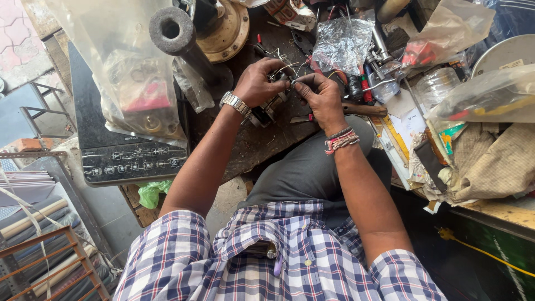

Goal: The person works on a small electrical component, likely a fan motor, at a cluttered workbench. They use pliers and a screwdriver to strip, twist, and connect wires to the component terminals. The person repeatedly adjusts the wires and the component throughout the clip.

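Centre-top of frame, my left hand [257, 82] grips the small motor [267, 108] on the bench; my right hand [320, 96] pinches its thin wires [287, 68]. I'd hold the motor steady and avoid tugging.

To your left lies a black induction cooktop panel [132, 161] with white markings, a clear plastic bag [125, 72] draped above it, and another crinkled clear bag [341, 44] sits ahead.

Plaid blue-white shirt [262, 262], grey trousers [306, 167], metal wristwatch [236, 103], red-white thread bracelets [341, 140].
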